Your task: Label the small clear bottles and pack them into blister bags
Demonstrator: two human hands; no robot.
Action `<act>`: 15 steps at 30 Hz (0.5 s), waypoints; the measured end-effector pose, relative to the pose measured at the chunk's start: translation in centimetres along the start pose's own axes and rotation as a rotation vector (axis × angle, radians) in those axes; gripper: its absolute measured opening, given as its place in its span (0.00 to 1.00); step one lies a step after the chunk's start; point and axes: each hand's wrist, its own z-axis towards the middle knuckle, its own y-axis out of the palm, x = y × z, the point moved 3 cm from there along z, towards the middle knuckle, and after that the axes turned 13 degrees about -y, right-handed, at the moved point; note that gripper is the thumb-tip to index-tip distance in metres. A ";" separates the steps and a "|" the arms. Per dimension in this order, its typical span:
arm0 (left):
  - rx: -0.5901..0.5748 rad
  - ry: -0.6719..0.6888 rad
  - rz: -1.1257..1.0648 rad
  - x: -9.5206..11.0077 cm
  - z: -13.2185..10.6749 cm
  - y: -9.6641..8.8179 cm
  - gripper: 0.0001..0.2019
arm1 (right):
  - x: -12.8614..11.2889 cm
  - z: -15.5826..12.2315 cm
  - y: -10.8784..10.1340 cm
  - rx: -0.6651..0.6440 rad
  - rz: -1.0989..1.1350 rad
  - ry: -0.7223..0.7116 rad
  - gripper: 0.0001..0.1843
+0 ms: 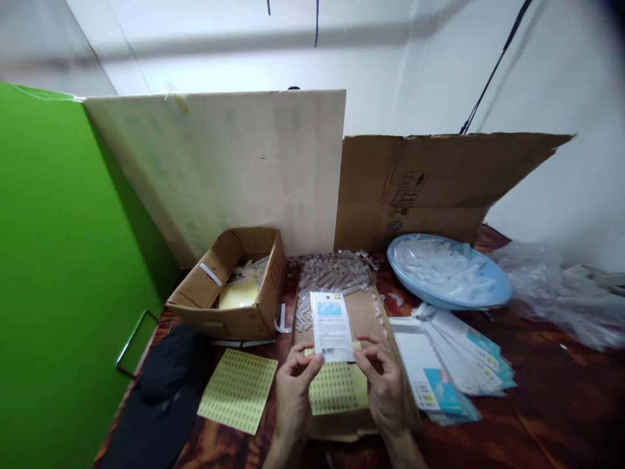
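My left hand [295, 384] and my right hand [385, 384] together hold a small white packet [332, 326] with a blue panel near its top, upright above a cardboard sheet [364, 312]. Each hand pinches a lower corner of the packet with closed fingers. Under the hands lies a yellow sticker sheet [336, 387]. A second yellow sticker sheet [238, 389] rests on the table to the left. A fanned stack of similar packets [459, 365] lies just right of my right hand.
An open cardboard box [234, 286] with small white pieces stands at the left. Loose white pieces [332, 270] are heaped behind the packet. A blue tray [446, 273] of clear bags sits back right, crumpled plastic [561, 286] beyond. A black cap [166, 371] lies front left.
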 end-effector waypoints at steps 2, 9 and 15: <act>0.004 -0.011 -0.007 0.0 -0.1 0.1 0.14 | 0.1 0.0 0.0 0.002 -0.015 -0.001 0.13; -0.048 0.000 0.061 -0.2 -0.8 0.6 0.14 | 1.5 0.0 -0.1 0.194 0.036 0.099 0.20; -0.066 0.010 0.067 0.2 -0.6 0.6 0.14 | 0.7 0.6 0.0 0.131 0.477 0.449 0.18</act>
